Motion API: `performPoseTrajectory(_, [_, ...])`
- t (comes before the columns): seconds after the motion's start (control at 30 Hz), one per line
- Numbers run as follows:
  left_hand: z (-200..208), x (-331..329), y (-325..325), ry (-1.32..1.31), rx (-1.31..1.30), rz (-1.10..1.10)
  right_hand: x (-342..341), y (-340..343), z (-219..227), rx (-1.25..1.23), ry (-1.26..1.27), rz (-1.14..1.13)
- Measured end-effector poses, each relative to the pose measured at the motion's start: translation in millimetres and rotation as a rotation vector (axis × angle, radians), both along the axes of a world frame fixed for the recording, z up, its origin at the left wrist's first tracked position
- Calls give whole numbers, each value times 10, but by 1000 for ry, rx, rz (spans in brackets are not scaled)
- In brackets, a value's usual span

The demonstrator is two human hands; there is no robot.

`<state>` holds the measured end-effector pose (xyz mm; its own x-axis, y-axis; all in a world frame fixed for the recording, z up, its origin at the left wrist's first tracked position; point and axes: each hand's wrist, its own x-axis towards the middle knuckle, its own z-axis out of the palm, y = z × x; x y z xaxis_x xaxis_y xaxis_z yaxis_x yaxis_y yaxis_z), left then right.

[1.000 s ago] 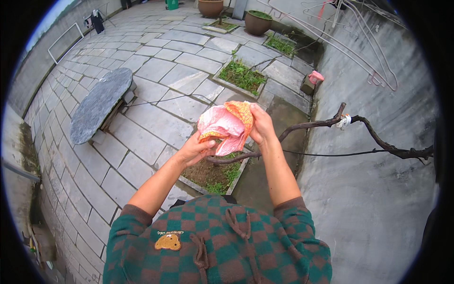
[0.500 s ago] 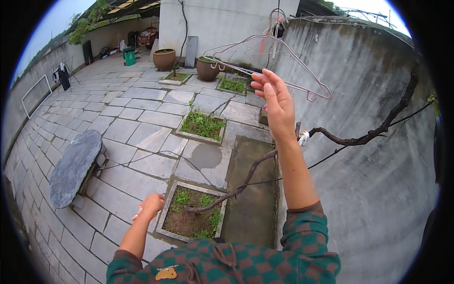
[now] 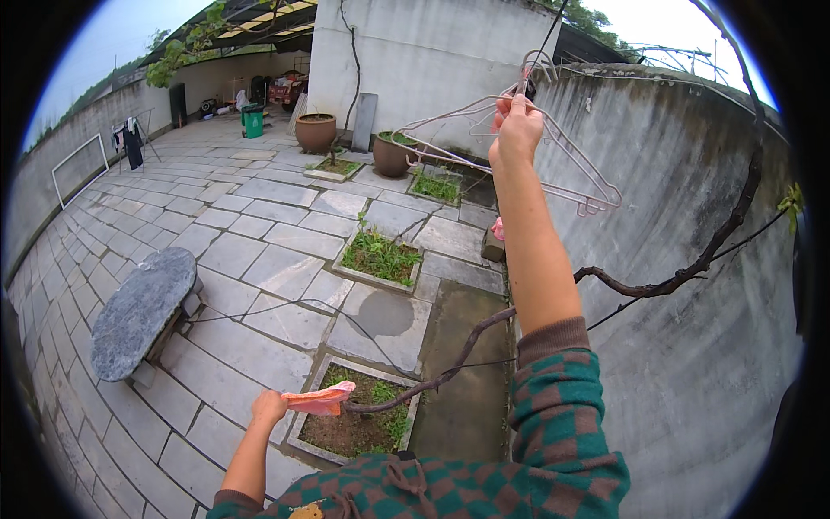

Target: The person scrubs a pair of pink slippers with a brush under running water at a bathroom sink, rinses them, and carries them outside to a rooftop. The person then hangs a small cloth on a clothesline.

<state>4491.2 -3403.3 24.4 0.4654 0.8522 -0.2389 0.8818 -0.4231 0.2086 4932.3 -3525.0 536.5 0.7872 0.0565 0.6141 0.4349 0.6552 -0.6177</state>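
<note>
My left hand [image 3: 270,404], low at the left, is closed on one end of a pink and orange cloth [image 3: 320,398]. The cloth sticks out to the right over a planting bed; its exact kind is unclear. Raised at the upper right, my right hand [image 3: 517,130] grips thin pale-pink wire hangers [image 3: 443,156] just below their hooks. At least two hangers overlap there, and their hooks are up by a dark line. My hand hides part of their necks.
A twisted vine branch [image 3: 644,290] crosses at the right, before a stained grey wall [image 3: 692,363]. An oval stone table [image 3: 143,311] stands at the left. A square planting bed [image 3: 380,259] and brown pots [image 3: 316,131] are farther off. A thin dark cable runs over the paving.
My right hand has risen from below the hangers and closed round their necks. My left hand has turned, and the cloth in it now stretches out to the right.
</note>
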Motion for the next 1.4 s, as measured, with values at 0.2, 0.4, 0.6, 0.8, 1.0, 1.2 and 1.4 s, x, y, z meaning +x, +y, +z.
performPoseTrajectory(0.2, [187,18,2,-141,36,25,-463,5,206,136,-60,246])
performPoseTrajectory(0.4, [472,33,9,-110,68,-11,-963,87,24,-97,-260,497])
performPoseTrajectory(0.6, [584,-81,383,117,-87,-76,-1593,-199,-1690,-649,-128,933])
performPoseTrajectory(0.8, [935,-6,650,-173,-241,-72,-1582,-629,-3050,-1100,-205,399])
performPoseTrajectory(1.0, [1658,215,472,-209,-253,-155,-1454,-888,-3260,-737,139,709])
performPoseTrajectory(1.2, [2361,481,232,-131,-189,-265,-1694,-879,-2955,-86,58,1082])
performPoseTrajectory(1.4, [2917,716,111,-229,-261,-232,-2136,-861,-2697,29,-243,977])
